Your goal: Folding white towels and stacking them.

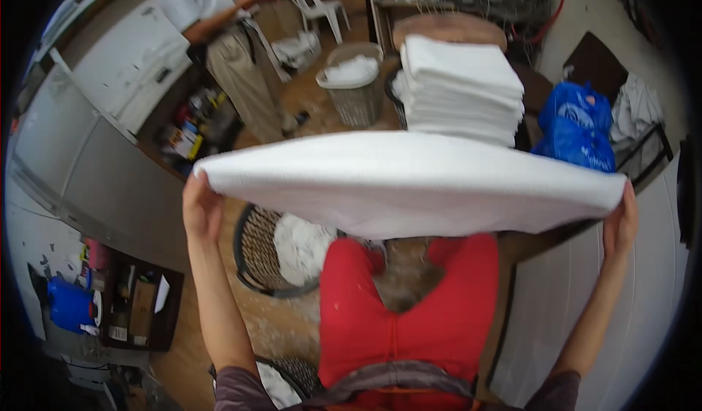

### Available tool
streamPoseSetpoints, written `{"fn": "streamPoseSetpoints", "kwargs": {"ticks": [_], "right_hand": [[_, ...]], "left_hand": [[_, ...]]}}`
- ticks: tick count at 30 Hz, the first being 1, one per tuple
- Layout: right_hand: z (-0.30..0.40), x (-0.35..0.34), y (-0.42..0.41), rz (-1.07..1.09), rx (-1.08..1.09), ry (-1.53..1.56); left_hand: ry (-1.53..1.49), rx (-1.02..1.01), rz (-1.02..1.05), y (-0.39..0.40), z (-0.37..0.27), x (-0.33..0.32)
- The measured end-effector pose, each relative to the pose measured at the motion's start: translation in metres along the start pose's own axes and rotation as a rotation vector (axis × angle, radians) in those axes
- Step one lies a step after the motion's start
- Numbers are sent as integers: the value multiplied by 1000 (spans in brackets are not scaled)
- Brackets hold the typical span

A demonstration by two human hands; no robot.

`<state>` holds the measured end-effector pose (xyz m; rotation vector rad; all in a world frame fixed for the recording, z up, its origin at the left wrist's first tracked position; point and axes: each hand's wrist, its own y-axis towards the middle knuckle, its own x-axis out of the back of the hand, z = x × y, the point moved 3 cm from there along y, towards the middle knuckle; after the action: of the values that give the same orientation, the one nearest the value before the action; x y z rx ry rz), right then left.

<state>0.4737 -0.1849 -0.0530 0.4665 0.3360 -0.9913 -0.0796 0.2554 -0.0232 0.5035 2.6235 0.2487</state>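
A white cloth [406, 175] is stretched wide between my two hands, above my knees. My left hand [203, 208] grips its left end, and my right hand [621, 219] grips its right end. The cloth's upper edge is smooth and rounded, while its underside hangs lower in the middle. Just beyond it stands a tall stack of folded white cloths [460, 93]. Below the cloth's left part, a dark-rimmed woven basket [255, 252] holds crumpled white cloth [301, 246].
A person [219, 43] stands at the upper left. Beyond are a grey laundry basket [356, 101] and a white plastic chair [318, 8]. Blue plastic bags [576, 126] sit right of the stack. Another basket [299, 375] is by my left elbow; a white panelled surface [592, 301] lies at right.
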Motion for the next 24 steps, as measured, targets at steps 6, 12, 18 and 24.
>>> {"fn": "streamPoseSetpoints", "kwargs": {"ticks": [6,12,18,24], "right_hand": [[-21,49,-92,-94,-53,-65],[-137,112,-184,-153,-510,-429],[-144,120,-212,-24,-711,-512],[-91,125,-185,112,-497,-548]], "left_hand": [[145,117,-35,-83,19,47],[195,653,-300,-211,145,140],[177,826,-253,-225,176,161],[97,416,-103,-181,104,157]]}}
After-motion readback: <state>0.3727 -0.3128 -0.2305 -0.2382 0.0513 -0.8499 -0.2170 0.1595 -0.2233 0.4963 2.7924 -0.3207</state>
